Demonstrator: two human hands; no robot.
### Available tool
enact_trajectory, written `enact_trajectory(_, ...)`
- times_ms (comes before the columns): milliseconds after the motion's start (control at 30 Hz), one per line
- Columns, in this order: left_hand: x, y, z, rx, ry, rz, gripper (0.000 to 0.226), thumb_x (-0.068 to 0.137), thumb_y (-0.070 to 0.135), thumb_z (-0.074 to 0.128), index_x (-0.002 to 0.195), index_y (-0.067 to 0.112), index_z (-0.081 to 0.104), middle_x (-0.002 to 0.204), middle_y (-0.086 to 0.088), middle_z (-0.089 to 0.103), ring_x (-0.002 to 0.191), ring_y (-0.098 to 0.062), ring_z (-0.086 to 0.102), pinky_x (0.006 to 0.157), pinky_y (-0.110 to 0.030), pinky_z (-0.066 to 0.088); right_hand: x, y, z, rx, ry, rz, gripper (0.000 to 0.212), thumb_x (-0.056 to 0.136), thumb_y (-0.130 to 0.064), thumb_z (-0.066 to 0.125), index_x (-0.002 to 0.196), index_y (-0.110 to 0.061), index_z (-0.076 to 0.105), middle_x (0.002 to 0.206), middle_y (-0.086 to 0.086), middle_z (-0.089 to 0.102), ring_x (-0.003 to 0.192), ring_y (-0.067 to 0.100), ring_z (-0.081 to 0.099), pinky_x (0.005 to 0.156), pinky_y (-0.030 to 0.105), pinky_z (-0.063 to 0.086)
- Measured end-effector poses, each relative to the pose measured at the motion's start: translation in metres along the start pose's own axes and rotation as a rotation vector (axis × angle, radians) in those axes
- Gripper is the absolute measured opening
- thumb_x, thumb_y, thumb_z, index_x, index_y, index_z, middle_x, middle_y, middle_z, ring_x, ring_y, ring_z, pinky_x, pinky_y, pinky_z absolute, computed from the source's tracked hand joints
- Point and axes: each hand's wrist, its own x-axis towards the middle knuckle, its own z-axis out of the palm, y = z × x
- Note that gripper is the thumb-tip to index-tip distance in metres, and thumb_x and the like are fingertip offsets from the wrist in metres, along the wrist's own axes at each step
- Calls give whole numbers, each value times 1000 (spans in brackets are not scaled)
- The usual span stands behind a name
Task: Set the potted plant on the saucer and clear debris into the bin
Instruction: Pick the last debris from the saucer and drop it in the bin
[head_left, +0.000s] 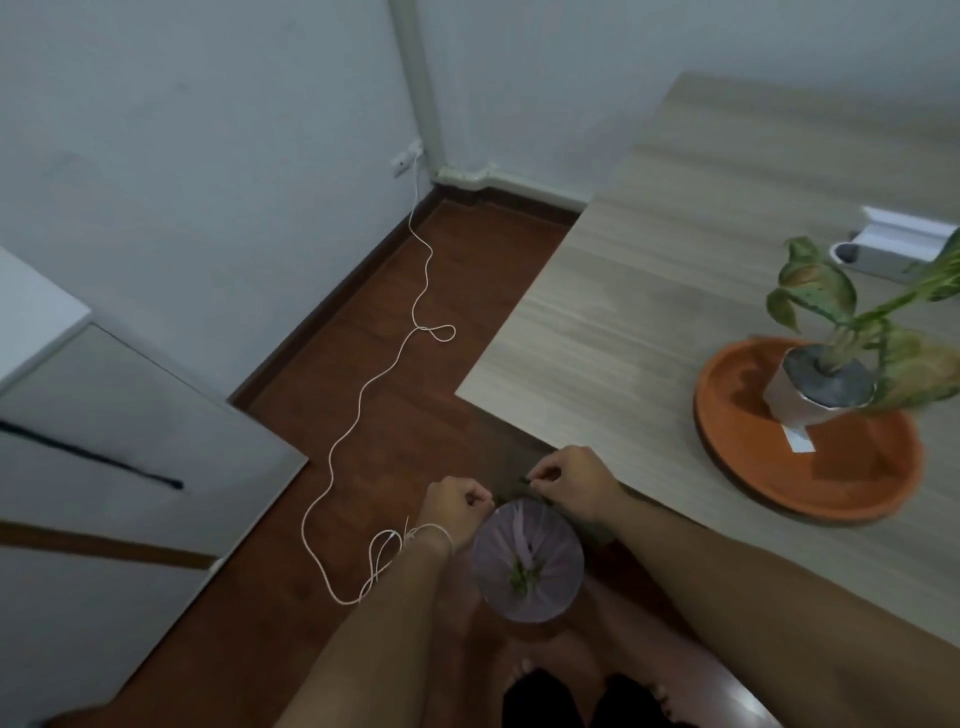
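Observation:
The potted plant, a white pot with green and yellowish leaves, stands upright on the orange saucer at the table's right side. A small round bin lined with a purple bag sits on the floor below the table edge, with green debris at its bottom. My right hand hovers over the bin's far rim, its fingertips pinching a small dark green bit. My left hand is at the bin's left rim, fingers curled; whether it holds the bag's edge is unclear.
The wooden table fills the right side, with a white box at its far right. A white cable snakes across the brown floor from a wall socket. A grey cabinet stands on the left. My bare feet show below the bin.

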Motion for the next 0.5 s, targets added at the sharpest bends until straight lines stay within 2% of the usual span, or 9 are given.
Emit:
enact_trajectory(133,-3,-7,-1,-7,-14,5,9,72,22,72,78,17,77,76,0,76,70,-7,66,66,-17,47,2,0,6,-17,5,36,12,83,-25,71,91,-21,79,90,-2,77,78,9,67,74,25,53)
enact_trajectory(233,-3,-6,-1,-21,-35,14,9,72,22,72,78,17,77,76,-1,77,71,-8,67,67,-17,49,-1,-1,12,-9,4,49,11,83,-25,71,89,-21,79,89,-3,78,78,8,68,77,29,56)
enact_trajectory(500,4,1,1,15,-72,78,11,74,27,71,80,21,78,79,2,77,77,-10,70,74,-21,55,-11,4,22,-10,-22,97,17,84,-25,68,97,-21,78,97,-3,78,86,9,69,80,28,56)
